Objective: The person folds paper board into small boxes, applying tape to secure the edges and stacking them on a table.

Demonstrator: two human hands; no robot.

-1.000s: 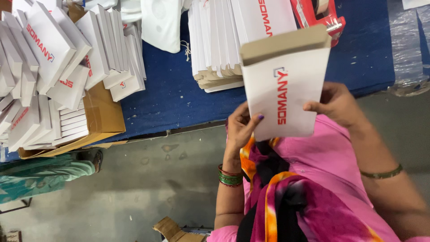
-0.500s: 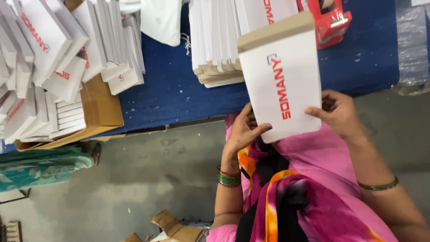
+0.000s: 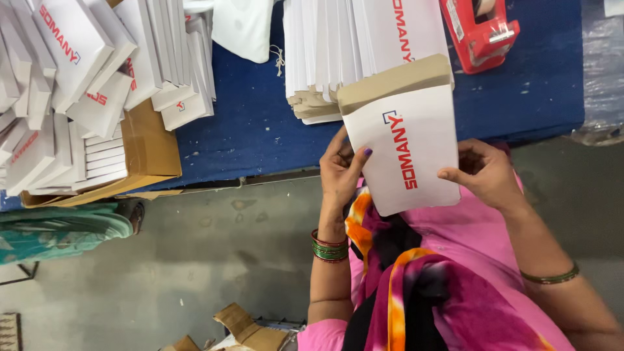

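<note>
Nearest the camera, over the lap of a pink garment with an orange, black and magenta scarf (image 3: 396, 286): one flat white carton (image 3: 403, 146), unfolded, with red lettering on its face and a brown cardboard flap at its far end. It is held in the air just off the near edge of the desk (image 3: 260, 130), tilted, its far end over that edge.

Left hand (image 3: 341, 172): fingers curled round the carton's left side, thumb on its printed face; green and red bangles on the wrist. Right hand (image 3: 484, 172): fingers closed on the carton's right side, thumb pressed to the front near the lower corner; a thin green bangle on the forearm.

Below the desk edge: grey concrete floor (image 3: 195, 260); scraps of brown cardboard (image 3: 240, 325) by the bottom of the view; a teal cloth (image 3: 58, 227) at the left.

On the blue-covered desk, middle: a stack of flat white cartons (image 3: 338, 52), standing on edge in a row, just beyond the held carton. Far right corner: a red tape dispenser (image 3: 481, 29). Left end: a brown cardboard box (image 3: 146, 146) packed with folded white cartons (image 3: 78, 84), heaped and leaning. Far edge, centre: a white bag (image 3: 244, 26).
</note>
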